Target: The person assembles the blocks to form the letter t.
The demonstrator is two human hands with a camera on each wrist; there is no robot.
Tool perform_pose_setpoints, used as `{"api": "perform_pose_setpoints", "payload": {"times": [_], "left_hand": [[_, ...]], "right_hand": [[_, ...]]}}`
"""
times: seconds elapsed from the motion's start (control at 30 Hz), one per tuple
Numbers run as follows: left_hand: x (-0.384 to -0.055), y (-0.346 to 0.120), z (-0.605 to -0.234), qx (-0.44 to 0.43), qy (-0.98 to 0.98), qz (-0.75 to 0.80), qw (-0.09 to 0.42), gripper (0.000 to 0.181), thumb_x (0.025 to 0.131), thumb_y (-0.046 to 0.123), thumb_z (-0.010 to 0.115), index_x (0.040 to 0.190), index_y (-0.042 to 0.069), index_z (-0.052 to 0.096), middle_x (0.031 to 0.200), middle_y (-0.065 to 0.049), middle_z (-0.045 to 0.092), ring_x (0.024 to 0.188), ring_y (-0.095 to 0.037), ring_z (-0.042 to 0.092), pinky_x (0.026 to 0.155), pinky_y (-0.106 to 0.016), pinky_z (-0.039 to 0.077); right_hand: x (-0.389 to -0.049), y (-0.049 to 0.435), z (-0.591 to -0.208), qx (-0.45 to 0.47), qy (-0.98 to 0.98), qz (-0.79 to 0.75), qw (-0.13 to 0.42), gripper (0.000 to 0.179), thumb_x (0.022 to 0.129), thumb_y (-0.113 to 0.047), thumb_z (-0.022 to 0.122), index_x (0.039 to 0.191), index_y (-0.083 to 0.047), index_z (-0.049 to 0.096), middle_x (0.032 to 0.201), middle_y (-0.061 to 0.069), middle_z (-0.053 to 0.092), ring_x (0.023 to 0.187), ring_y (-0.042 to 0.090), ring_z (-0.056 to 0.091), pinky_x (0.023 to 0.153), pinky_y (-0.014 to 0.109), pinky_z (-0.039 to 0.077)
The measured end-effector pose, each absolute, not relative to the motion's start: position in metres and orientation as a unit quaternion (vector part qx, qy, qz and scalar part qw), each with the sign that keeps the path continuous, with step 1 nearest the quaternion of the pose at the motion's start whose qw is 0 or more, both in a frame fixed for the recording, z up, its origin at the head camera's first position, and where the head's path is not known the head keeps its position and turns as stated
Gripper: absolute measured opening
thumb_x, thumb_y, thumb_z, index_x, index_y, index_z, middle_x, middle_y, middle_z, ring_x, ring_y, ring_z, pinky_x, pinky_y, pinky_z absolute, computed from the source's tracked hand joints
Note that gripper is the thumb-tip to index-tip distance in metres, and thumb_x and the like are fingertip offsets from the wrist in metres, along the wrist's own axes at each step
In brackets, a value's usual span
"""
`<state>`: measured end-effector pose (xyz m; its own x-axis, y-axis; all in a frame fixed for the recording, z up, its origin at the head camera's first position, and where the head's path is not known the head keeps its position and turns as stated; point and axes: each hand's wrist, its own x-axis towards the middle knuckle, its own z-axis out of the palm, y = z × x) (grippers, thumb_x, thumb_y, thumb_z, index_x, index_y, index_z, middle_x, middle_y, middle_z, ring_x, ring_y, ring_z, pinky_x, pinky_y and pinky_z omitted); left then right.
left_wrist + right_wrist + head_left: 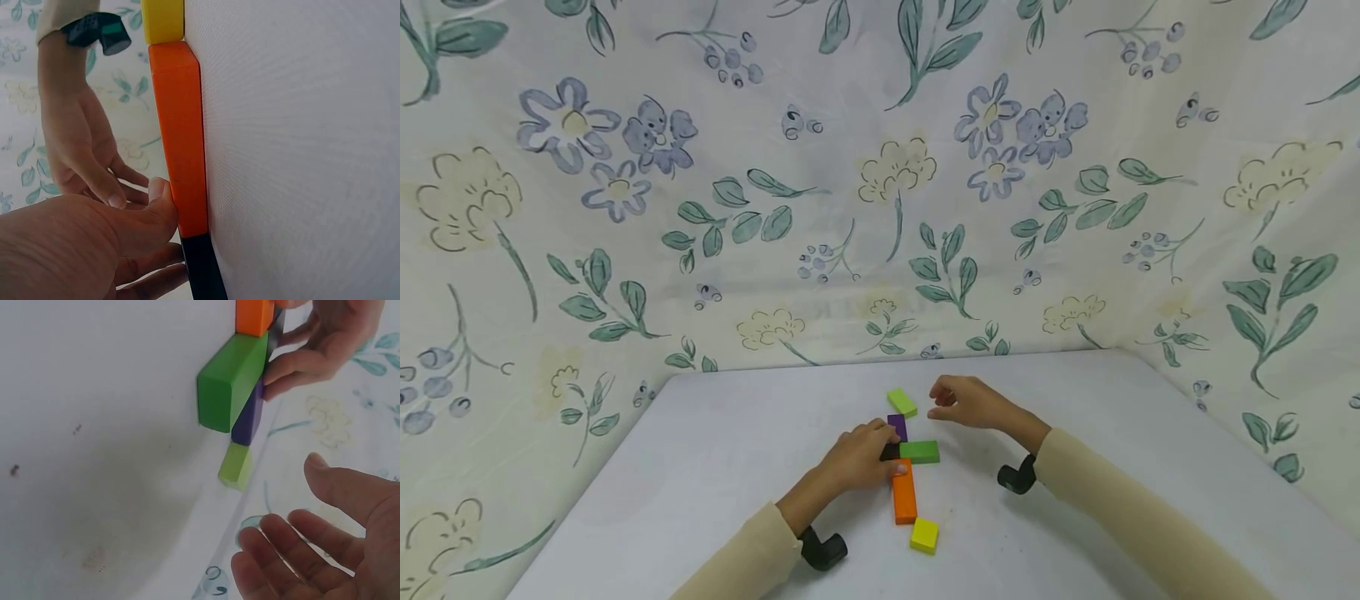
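A row of coloured blocks lies across the white table in the head view. My left hand (859, 457) is at its middle, thumb on the orange block (904, 493) and fingers touching the black block (890, 452) and the purple block (898, 427). The hand partly covers the black block. A green block (921, 452) sticks out to the right of the black one, and a light green block (902, 402) is at the far end. Right of that, my right hand (973, 402) hovers with loosely bent fingers and nothing in them. Nearest me is a yellow block (924, 536), by the orange block's end.
The white table (715, 467) ends at a hanging cloth (850, 208) printed with flowers and leaves, behind and at both sides. Black wrist cameras (823, 550) hang under both wrists, close above the tabletop. Small dark specks (14, 470) mark the table surface.
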<state>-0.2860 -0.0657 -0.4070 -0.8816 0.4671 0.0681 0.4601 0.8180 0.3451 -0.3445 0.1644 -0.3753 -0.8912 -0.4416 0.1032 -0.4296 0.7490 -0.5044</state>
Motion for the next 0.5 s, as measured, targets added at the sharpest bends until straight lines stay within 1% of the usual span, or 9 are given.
{"api": "perform_pose_setpoints", "payload": {"times": [0.23,0.5], "left_hand": [[-0.287,-0.065,-0.408,0.238,0.955,0.178,0.013,0.046,0.089,0.039,0.074,0.122,0.009,0.065,0.127,-0.010,0.062,0.112,-0.027,0.059,0.099,-0.051,0.049],[-0.289,-0.066,-0.408,0.241,0.953,0.183,0.017,0.045,0.090,0.039,0.073,0.123,0.008,0.064,0.127,-0.010,0.062,0.112,-0.027,0.059,0.099,-0.051,0.049]], "right_hand": [[-0.357,0.163,-0.379,-0.240,0.935,-0.262,0.007,0.035,0.090,-0.026,0.075,0.114,-0.003,0.065,0.100,0.004,0.070,0.090,0.015,0.062,0.085,0.033,0.058],[-0.368,0.159,-0.383,-0.233,0.935,-0.267,0.007,0.036,0.090,-0.028,0.076,0.114,-0.004,0.066,0.100,0.004,0.070,0.091,0.016,0.063,0.085,0.033,0.058]]}}
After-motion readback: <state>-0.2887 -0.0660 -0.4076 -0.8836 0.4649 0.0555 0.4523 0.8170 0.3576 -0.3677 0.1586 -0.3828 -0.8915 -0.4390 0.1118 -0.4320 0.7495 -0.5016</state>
